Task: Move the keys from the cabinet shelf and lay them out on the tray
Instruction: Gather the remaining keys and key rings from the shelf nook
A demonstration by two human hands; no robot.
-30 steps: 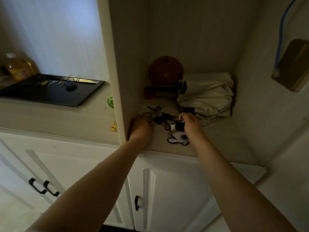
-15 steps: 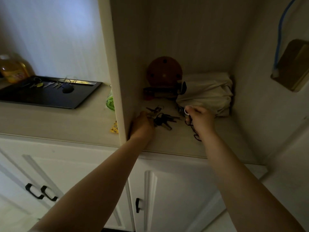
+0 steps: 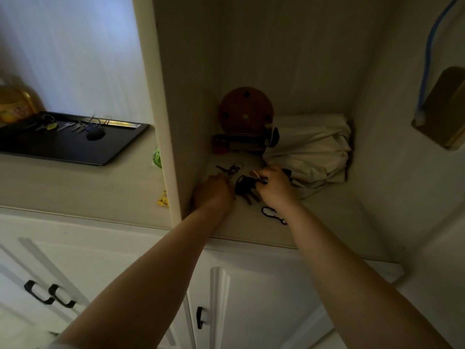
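R hand (image 3: 275, 188) pinching black keys (image 3: 245, 186), L hand (image 3: 214, 191) beside; shelf (image 3: 327, 210)

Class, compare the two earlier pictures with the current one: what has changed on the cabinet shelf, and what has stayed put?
The right hand moved left from the cream cloth bundle and took hold of the dark bunch of keys; a black cord now lies beside the wrist. The left hand and the black tray stayed put.

Dim in here; pale bluish light washes the wall (image 3: 75, 54) at upper left, the cabinet shelf (image 3: 327, 210) sits in shadow, and the edges bend, slightly soft.
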